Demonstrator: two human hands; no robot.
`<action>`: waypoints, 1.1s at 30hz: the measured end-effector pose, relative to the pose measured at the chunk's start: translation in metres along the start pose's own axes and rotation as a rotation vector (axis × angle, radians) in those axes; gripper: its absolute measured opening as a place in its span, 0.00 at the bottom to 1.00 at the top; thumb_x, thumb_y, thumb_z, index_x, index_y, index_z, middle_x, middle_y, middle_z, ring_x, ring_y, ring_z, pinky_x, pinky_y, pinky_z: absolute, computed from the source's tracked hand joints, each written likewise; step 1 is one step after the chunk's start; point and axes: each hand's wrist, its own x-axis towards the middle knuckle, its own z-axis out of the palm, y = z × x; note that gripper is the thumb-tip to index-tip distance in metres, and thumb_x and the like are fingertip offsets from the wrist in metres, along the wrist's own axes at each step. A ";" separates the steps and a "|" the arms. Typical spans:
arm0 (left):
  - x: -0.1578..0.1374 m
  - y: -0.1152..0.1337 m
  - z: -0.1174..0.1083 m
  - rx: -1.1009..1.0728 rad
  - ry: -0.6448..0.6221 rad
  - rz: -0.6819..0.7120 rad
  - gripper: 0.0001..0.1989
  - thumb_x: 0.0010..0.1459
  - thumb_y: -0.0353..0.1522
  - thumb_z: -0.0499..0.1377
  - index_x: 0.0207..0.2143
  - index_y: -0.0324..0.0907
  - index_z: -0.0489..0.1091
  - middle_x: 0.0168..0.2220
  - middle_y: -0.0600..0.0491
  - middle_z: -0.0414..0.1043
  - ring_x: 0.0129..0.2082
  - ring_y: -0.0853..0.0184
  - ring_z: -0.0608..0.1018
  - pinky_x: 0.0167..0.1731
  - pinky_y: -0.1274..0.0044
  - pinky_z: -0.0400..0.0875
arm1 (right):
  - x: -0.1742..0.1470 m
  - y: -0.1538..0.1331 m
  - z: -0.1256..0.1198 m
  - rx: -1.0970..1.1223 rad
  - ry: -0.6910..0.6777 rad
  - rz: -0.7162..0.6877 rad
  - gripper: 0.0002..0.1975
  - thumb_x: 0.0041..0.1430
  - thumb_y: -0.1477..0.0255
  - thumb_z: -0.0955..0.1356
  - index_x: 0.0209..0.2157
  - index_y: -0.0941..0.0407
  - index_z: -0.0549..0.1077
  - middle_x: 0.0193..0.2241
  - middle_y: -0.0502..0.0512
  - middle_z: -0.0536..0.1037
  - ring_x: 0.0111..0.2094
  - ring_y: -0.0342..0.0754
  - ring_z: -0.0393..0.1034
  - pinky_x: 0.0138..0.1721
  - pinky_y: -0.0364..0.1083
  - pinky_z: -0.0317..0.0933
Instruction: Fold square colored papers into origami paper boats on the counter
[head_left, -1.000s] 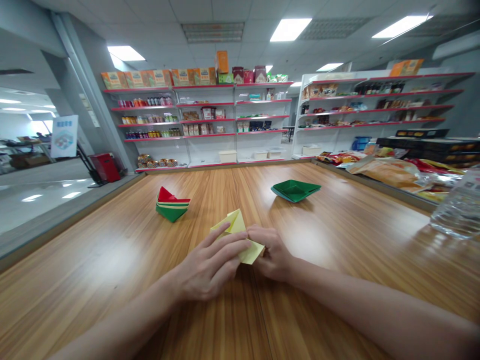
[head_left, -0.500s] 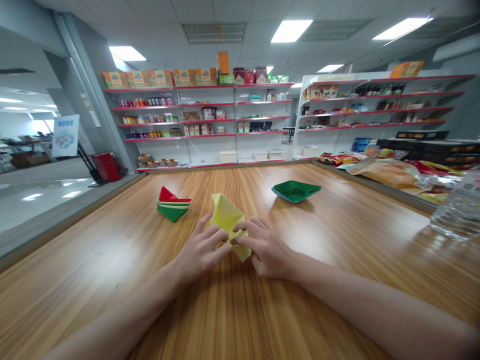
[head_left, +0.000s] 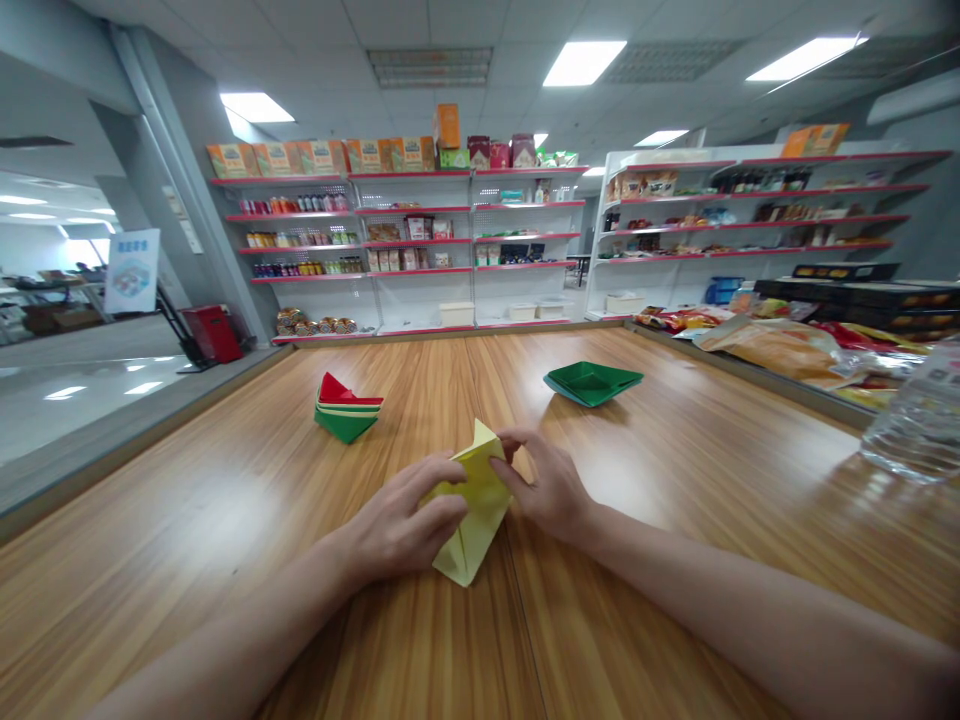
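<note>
Works a yellow folded paper [head_left: 484, 500] between both hands, at the middle of the wooden table [head_left: 435, 665], nearest side; cannot tell whether touching the wood. Pinches the upper right edge with the right hand [head_left: 553, 488], thumb on the near face, index finger behind, nearly closed. Bends the left hand [head_left: 405, 520] over the left edge, thumb and fingers half curled in front of the paper with a small gap between; cannot tell whether gripping or merely resting there. Tilts the paper, pointed corner up, blunt end down toward the near side. Leaves well apart, farther out, a red, cream and green stack [head_left: 346, 410] on the left and a dark green paper tray [head_left: 592, 383] on the right. Faces stocked shelves [head_left: 420, 285] beyond.
</note>
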 end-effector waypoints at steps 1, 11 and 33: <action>-0.002 -0.001 0.002 0.029 0.058 -0.037 0.12 0.56 0.22 0.56 0.42 0.42 0.63 0.45 0.44 0.65 0.46 0.61 0.72 0.42 0.70 0.72 | 0.000 -0.002 0.000 0.004 -0.003 -0.034 0.10 0.60 0.76 0.64 0.44 0.55 0.65 0.31 0.51 0.71 0.32 0.45 0.68 0.35 0.45 0.66; -0.001 -0.011 0.009 -0.168 -0.021 -0.358 0.11 0.59 0.23 0.51 0.42 0.41 0.66 0.39 0.47 0.68 0.41 0.62 0.71 0.40 0.70 0.70 | 0.002 -0.010 -0.004 0.002 -0.242 -0.291 0.09 0.62 0.79 0.61 0.42 0.56 0.69 0.30 0.54 0.68 0.31 0.45 0.64 0.32 0.44 0.62; -0.007 -0.009 0.015 -0.295 -0.037 -0.522 0.30 0.47 0.19 0.55 0.54 0.42 0.58 0.41 0.49 0.61 0.40 0.63 0.69 0.40 0.71 0.68 | 0.002 -0.012 -0.003 -0.177 -0.592 -0.314 0.12 0.59 0.79 0.60 0.39 0.57 0.73 0.31 0.56 0.66 0.32 0.47 0.60 0.32 0.44 0.59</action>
